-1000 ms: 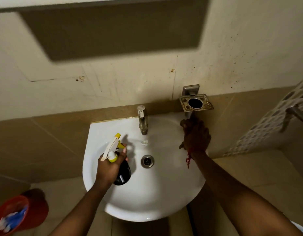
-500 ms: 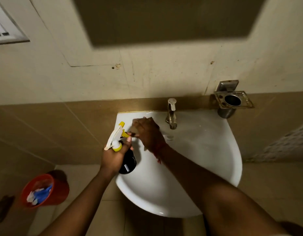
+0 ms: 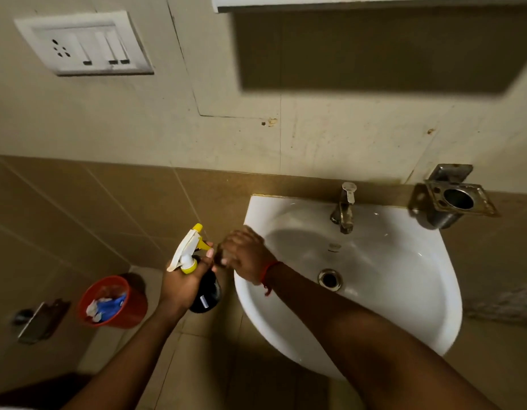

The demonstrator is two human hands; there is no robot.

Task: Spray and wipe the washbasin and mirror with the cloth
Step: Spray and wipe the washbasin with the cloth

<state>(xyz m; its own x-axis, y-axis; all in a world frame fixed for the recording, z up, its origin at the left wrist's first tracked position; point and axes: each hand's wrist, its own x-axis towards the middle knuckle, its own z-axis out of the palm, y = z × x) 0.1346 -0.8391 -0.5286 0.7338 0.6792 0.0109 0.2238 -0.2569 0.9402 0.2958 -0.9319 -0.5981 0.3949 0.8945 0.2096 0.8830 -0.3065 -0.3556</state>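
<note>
At the nine-o'clock rim of the white washbasin (image 3: 374, 291), right hand (image 3: 246, 260) pressed palm-down, fingers curled over something dark at the fingertips, presumably the cloth (image 3: 218, 257); too little visible to confirm, so grip on it cannot be told. Just beside it, at nine o'clock and outside the bowl, left hand (image 3: 184, 284) wrapped firmly around the neck of the black spray bottle (image 3: 204, 294), forefinger near the yellow-and-white trigger head (image 3: 188, 247), nozzle tilted toward twelve o'clock.

Step in hand, by judgement: wiping the basin rim. To do well: keep flat pressure along the rim edge, sweep clockwise toward the tap (image 3: 345, 208) at twelve o'clock, then down into the bowl toward the drain (image 3: 329, 279). Hold bottle clear of the wiping path. Mirror's lower edge (image 3: 374, 2) barely visible at twelve o'clock; apparently left for later.
</note>
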